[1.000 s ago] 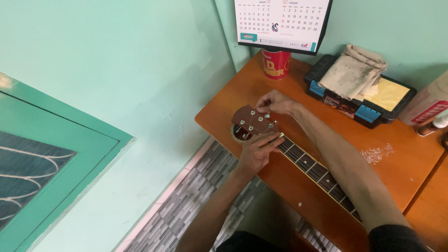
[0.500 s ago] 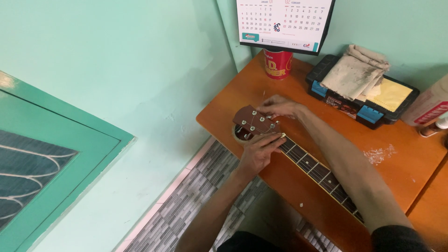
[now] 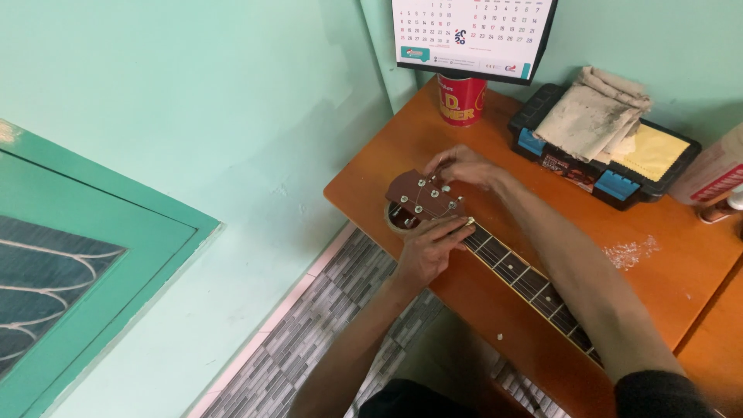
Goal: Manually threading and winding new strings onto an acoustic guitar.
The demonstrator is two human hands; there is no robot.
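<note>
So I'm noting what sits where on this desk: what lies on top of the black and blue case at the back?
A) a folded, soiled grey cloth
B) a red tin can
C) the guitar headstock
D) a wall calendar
A: a folded, dirty grey cloth lies across the black and blue case, next to a yellow cloth; the red can stands on the orange table to the case's left.

Single head cam, looking steeply down from above the orange table corner (tilted, table runs diagonally). Mid-range: both forearms, wall, tiled floor all fit. No second view, so no overlap.
</note>
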